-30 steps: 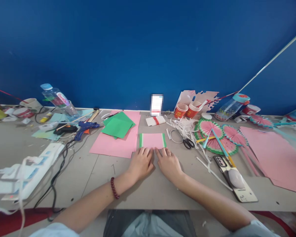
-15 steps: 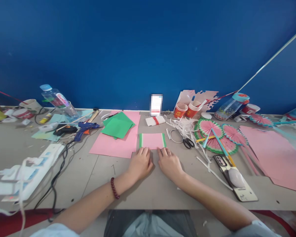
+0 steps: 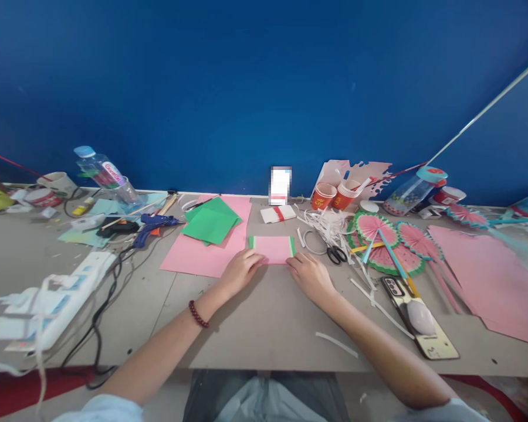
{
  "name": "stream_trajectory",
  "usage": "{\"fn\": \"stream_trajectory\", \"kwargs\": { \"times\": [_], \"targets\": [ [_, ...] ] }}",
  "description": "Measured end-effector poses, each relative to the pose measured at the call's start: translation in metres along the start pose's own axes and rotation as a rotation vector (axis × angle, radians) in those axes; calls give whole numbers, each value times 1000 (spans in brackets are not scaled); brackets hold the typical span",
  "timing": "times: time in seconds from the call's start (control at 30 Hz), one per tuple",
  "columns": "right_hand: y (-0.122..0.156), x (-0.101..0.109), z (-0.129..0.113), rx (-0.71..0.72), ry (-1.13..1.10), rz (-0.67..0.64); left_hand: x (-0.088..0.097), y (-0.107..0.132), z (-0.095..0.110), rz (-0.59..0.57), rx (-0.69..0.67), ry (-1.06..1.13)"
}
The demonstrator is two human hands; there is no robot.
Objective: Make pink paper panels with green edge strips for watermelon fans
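Note:
A small pink paper (image 3: pixel 273 248) with green and whitish side edges lies in front of me on the table. My left hand (image 3: pixel 243 269) has its fingers closed at the paper's near left corner, with the thumb tucked low. At the near right corner, my right hand (image 3: pixel 310 274) grips the edge with bent fingers; the thumb is mostly hidden. Left of the paper, green sheets (image 3: pixel 212 221) rest on a larger pink sheet (image 3: pixel 202 261). Black-handled scissors (image 3: pixel 335 254) lie to the right, beside a heap of white paper strips (image 3: pixel 328 225).
On the right are pleated watermelon fans (image 3: pixel 378 231), a phone (image 3: pixel 437 346) with a white rounded object on it, and red paper cups (image 3: pixel 324 196). A blue glue gun (image 3: pixel 152 225), black cables and a power strip (image 3: pixel 74 302) occupy the left. One white strip (image 3: pixel 337 344) lies near the front edge.
My hands have moved apart, from the middle of the paper's near edge to its two near corners. A white strip near the table's front edge has come into view.

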State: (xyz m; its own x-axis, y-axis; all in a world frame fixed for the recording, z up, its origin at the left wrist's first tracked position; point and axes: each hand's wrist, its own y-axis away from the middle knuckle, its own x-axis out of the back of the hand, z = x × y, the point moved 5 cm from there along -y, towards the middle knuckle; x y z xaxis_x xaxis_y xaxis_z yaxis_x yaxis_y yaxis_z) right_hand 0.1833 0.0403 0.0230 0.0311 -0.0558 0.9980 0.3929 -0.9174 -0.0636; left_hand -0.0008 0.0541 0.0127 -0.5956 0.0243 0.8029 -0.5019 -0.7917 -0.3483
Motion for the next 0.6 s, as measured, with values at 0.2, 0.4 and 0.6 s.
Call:
{"fn": "stream_trajectory", "kwargs": {
  "times": [0.2, 0.4, 0.6],
  "targets": [
    [-6, -8, 11, 5, -203, 114, -1, -1, -2, -43, -39, -232],
    [-9, -15, 18, 55, -343, 210, -2, -3, -1, -66, -85, -354],
    [-9, -15, 15, 74, -349, 250, 6, -4, 1, 59, -65, -299]
  ]
}}
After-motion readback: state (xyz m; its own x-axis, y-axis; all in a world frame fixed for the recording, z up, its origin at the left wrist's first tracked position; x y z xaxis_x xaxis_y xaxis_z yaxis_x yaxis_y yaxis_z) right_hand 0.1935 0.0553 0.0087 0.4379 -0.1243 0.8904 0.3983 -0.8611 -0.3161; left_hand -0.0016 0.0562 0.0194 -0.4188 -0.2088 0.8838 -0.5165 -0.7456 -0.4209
